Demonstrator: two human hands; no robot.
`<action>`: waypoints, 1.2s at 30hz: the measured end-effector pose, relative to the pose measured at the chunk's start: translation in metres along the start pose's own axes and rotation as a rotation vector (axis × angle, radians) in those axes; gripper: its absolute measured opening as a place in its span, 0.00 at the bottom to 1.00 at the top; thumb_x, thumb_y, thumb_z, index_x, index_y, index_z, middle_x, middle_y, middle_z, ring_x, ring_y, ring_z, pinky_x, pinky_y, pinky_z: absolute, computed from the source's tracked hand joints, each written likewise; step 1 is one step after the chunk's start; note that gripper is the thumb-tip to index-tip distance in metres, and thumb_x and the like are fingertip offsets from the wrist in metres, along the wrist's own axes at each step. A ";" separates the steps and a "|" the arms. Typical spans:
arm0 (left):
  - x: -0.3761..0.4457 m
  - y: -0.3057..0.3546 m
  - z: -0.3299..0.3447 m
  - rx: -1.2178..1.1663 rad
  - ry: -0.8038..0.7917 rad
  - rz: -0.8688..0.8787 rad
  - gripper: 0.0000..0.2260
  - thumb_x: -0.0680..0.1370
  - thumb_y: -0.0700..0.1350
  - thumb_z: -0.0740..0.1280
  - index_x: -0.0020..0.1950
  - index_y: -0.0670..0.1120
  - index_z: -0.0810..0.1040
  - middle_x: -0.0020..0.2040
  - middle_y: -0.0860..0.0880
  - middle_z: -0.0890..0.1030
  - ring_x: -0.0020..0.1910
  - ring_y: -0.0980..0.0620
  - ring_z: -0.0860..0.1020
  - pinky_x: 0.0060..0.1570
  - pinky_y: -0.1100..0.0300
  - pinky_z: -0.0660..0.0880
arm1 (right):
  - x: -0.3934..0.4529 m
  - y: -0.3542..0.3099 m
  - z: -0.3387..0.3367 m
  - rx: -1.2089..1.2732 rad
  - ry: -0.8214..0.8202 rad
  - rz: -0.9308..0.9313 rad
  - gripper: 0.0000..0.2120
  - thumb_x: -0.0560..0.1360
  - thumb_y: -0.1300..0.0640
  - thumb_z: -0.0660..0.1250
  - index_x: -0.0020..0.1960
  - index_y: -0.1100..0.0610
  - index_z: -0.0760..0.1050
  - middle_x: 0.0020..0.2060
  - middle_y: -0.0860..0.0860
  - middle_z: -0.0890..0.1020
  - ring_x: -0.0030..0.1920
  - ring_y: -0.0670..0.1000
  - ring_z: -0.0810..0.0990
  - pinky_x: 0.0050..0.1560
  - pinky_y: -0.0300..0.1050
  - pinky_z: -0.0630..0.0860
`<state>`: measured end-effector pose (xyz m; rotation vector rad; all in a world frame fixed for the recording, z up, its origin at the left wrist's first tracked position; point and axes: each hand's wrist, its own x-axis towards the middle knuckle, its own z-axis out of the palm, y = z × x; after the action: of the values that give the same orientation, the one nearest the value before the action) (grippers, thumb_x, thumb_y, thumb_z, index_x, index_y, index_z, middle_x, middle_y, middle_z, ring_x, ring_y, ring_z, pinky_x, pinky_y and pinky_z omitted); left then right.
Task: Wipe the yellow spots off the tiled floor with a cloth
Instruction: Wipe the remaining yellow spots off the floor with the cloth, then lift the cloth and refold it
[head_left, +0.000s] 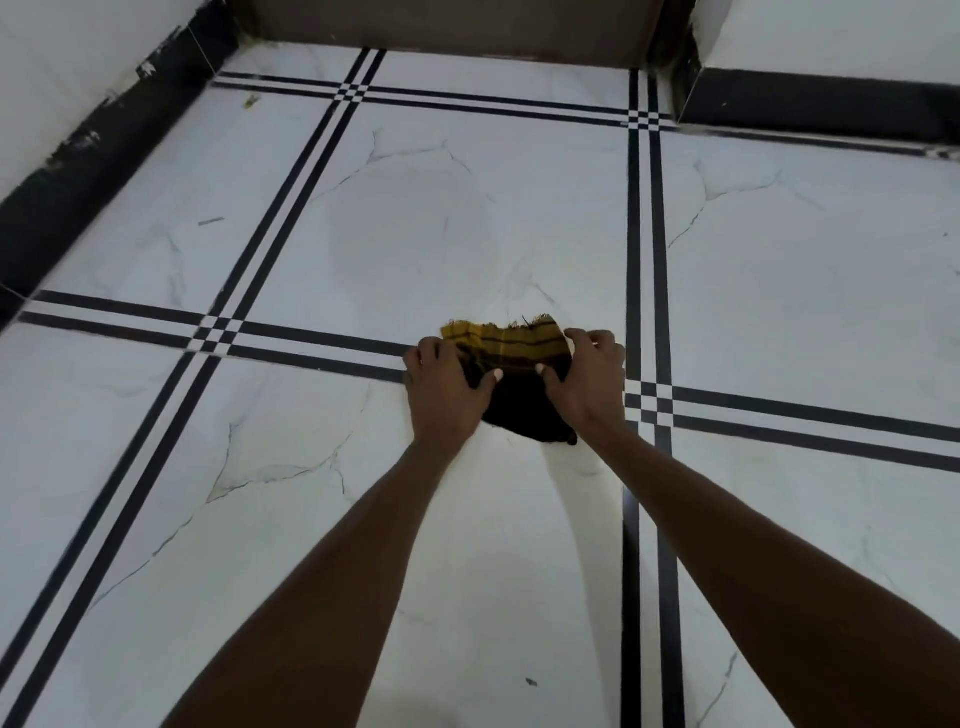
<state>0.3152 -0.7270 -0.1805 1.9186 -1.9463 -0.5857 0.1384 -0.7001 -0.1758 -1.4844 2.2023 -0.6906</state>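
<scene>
A yellow and black checked cloth (519, 358) lies bunched on the white tiled floor (415, 223), over a black tile stripe near the middle of the view. My left hand (447, 387) holds the cloth's left side, thumb pressed on top. On the right side my right hand (589, 379) grips it, fingers curled over the edge. The near part of the cloth looks dark. A small yellow spot (251, 102) shows on the floor far left, near the wall. Any spots under the cloth are hidden.
Black skirting (104, 150) runs along the left wall and another strip (810, 104) along the right wall. A brown door or panel (452, 26) closes the far end. A small dark speck (531, 682) lies on the near tile.
</scene>
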 end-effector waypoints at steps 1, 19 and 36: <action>0.003 0.008 -0.002 -0.031 -0.022 -0.058 0.25 0.76 0.57 0.75 0.61 0.40 0.77 0.65 0.40 0.74 0.69 0.39 0.69 0.69 0.49 0.67 | 0.003 -0.002 -0.002 -0.003 -0.032 0.035 0.28 0.77 0.53 0.74 0.72 0.60 0.71 0.67 0.61 0.73 0.68 0.63 0.72 0.65 0.61 0.75; 0.020 0.037 -0.124 -0.980 -0.111 -0.431 0.19 0.78 0.44 0.76 0.67 0.46 0.76 0.60 0.48 0.85 0.56 0.50 0.84 0.49 0.54 0.84 | -0.001 -0.066 -0.075 1.110 -0.392 0.373 0.14 0.81 0.55 0.71 0.65 0.57 0.78 0.55 0.55 0.87 0.61 0.59 0.85 0.61 0.56 0.83; -0.043 0.279 -0.520 -0.708 -0.161 -0.317 0.17 0.79 0.41 0.74 0.66 0.45 0.74 0.54 0.49 0.81 0.47 0.59 0.80 0.38 0.70 0.76 | -0.079 -0.356 -0.471 1.198 -0.355 0.270 0.15 0.82 0.62 0.68 0.67 0.57 0.75 0.48 0.53 0.89 0.50 0.53 0.88 0.48 0.48 0.85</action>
<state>0.3458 -0.7100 0.4102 1.7310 -1.2451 -1.3403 0.1599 -0.6553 0.4177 -0.5918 1.2145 -1.2098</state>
